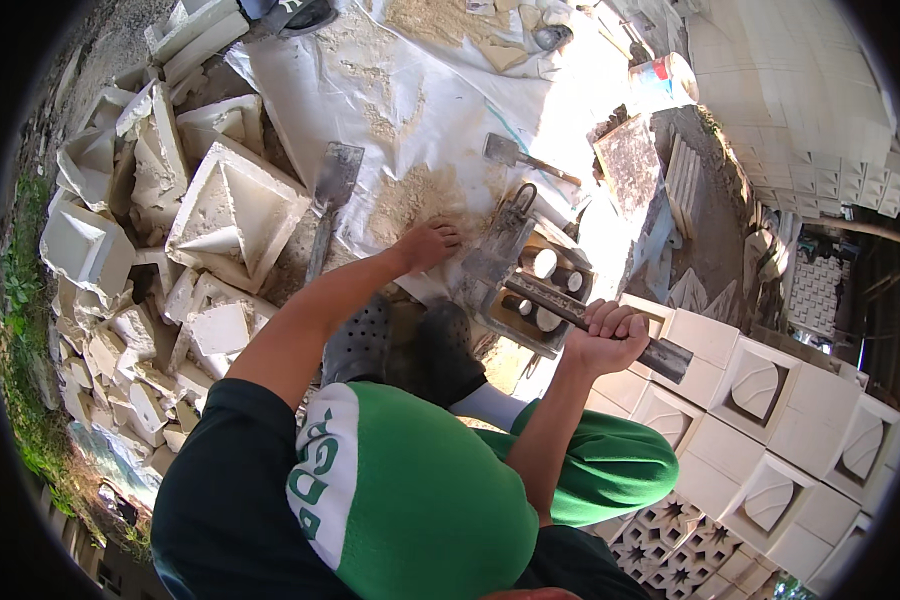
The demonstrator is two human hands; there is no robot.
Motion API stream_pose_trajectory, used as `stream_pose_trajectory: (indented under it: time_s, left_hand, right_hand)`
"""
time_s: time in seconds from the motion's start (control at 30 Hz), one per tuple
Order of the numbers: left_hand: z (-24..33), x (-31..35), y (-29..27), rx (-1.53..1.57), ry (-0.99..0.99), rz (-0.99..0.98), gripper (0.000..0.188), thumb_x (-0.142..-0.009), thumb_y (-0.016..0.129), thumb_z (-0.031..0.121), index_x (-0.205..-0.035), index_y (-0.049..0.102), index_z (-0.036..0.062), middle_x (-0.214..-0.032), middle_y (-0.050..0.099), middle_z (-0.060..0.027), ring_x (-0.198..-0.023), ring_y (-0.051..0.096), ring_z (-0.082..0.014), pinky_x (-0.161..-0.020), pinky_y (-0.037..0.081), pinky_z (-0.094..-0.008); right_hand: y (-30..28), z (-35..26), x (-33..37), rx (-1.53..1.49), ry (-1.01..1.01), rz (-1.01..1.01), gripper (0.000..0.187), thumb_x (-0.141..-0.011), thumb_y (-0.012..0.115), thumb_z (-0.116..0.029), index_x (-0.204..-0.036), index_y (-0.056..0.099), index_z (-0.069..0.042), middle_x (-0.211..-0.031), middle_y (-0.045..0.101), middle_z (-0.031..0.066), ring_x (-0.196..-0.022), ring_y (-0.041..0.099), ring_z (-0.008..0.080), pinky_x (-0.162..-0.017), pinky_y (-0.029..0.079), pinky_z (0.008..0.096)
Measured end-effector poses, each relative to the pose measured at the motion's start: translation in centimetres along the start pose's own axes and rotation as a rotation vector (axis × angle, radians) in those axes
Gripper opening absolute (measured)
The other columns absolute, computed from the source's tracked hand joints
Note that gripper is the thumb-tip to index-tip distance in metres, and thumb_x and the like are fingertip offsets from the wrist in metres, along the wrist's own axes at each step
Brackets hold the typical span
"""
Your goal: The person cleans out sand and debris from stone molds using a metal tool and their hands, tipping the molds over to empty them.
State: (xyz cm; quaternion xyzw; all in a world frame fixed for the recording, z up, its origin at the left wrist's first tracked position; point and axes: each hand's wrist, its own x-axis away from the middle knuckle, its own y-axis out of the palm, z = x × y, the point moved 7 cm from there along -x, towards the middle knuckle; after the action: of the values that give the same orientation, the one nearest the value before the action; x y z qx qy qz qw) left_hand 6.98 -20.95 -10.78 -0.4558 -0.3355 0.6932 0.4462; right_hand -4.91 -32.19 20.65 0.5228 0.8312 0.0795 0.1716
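Note:
My right hand [613,337] is wrapped round a dark, dusty bar [670,360] with a thicker end pointing right. The bar's other end lies over a rectangular mould [527,328] with several round white pieces in it. Against the mould's far left side is a dusty metal plate [490,252] with a loop handle. My left hand [430,245] rests at the near edge of a heap of sandy powder [410,203] on a white sheet [300,95]. Its fingers are slightly bent and partly apart, with no object visible in them.
A flat shovel [339,175] lies left of the powder, a smaller one [502,149] beyond the mould. Broken pale blocks [235,215] pile up at left. Patterned blocks [755,390] stand in rows at right. A white bucket [663,82] sits at far right, beyond a dusty board [627,165].

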Motion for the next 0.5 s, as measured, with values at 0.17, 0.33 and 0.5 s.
stream_pose_trajectory:
  time_s: [0.17,0.33,0.5]
  left_hand:
    - [-1.9,1.6,-1.0,-0.018,0.13,-0.179,0.036,-0.077,0.056,0.02,-0.11,0.063,0.0082,-0.121,0.059,-0.0048,-0.117,0.053,-0.0204,-0.104,0.039,-0.0311]
    - [-4.4,4.7,-3.6,-0.122,0.123,0.063,0.036,-0.083,0.056,0.027,-0.113,0.061,0.0085,-0.129,0.054,-0.0084,-0.124,0.046,-0.0239,-0.108,0.034,-0.0366]
    - [-1.8,2.1,-9.0,-0.025,-0.129,0.023,0.06,-0.082,0.059,0.049,-0.132,0.05,0.0162,-0.145,0.036,-0.0112,-0.137,0.029,-0.0287,-0.114,0.02,-0.0458]
  right_hand:
    - [0.0,0.2,-0.1,0.032,0.04,-0.082,0.031,-0.085,0.044,-0.02,-0.06,0.027,-0.015,-0.045,0.026,-0.0013,-0.038,0.023,0.0109,-0.041,0.026,0.0289]
    - [1.6,0.7,-0.2,-0.016,0.1,-0.181,0.03,-0.085,0.041,-0.015,-0.059,0.025,-0.015,-0.046,0.026,-0.0003,-0.04,0.022,0.0114,-0.041,0.025,0.0287]
    - [3.5,2.6,-0.8,-0.039,0.142,-0.34,0.029,-0.086,0.042,-0.015,-0.06,0.029,-0.013,-0.046,0.027,0.0003,-0.042,0.023,0.0111,-0.043,0.026,0.0291]
